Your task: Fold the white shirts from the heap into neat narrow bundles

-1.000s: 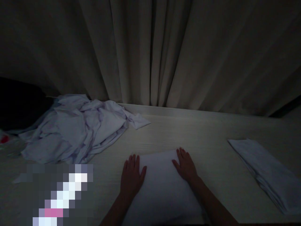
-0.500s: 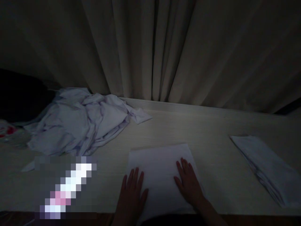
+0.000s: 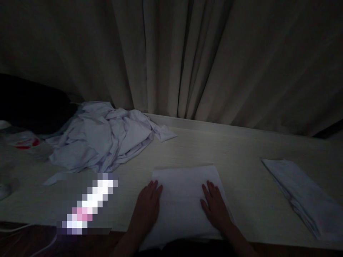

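I see both hands lying flat on a folded white cloth [image 3: 183, 200] that sits on the near middle of the pale table [image 3: 235, 157], with its near edge hanging just over the table's front. My left hand [image 3: 147, 208] rests palm down on the cloth's left edge, fingers stretched out and close together, pointing to the far side; it grips nothing, only presses on the fabric. My right hand [image 3: 215, 207] lies the same way on the right part of the cloth, fingers spread open and flat, nothing pinched or held. The two hands are well apart, with bare cloth between them.

To the far left a crumpled heap of white cloth [image 3: 107, 137] is piled on the table, apart from the folded piece. At the right, near the table's edge, lies a folded stack of white cloths [image 3: 302, 194], also apart from my hands. A blurred patch covers something at the near left. A curtain [image 3: 187, 60] hangs behind the table. The light is dim, so fine detail of the fabric is hard to tell.
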### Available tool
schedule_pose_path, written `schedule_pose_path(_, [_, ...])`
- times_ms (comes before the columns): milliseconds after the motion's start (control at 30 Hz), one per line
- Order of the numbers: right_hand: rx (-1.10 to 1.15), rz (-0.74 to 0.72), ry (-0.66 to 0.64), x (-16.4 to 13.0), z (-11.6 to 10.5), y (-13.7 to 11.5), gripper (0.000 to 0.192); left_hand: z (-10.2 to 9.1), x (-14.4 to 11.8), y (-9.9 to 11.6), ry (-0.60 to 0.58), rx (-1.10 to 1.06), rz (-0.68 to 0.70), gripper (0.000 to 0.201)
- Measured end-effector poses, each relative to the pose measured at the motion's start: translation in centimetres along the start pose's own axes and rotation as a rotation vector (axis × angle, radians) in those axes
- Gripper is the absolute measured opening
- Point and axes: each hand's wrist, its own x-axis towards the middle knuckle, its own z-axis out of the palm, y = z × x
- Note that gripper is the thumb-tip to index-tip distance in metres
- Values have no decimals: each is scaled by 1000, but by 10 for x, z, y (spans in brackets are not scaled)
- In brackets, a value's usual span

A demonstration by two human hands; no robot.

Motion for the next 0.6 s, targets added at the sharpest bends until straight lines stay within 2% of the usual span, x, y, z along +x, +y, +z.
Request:
schedule_pose_path(100, [-2, 1, 15, -2, 3, -2, 59, 0, 30, -26, -36, -31, -83, 45])
schedule_pose_path(200, [-23, -21, 10, -1, 5, 5, 60, 7, 45, -35, -105, -72, -65, 43])
schedule_pose_path(300, [-43, -96, -37, 6, -2, 28, 60, 3, 40, -24, -200, -64, -46, 40])
schedule_pose_path(400, [-64, -124, -60, 11, -21, 58, 59, -19, 23, -2, -326, -13, 23, 36])
schedule_pose_path(467, [-69, -53, -17, 1, -36, 71, 57, -32, 8, 17, -318, 25, 121, 35])
schedule_pose_path(500, [-59, -1, 23, -10, -43, 73, 55, -35, -1, 28, -279, 29, 215, 37])
schedule_pose_path(600, [34, 156, 166, -66, -51, 65, 54, -26, -33, 64, -131, -25, 653, 40])
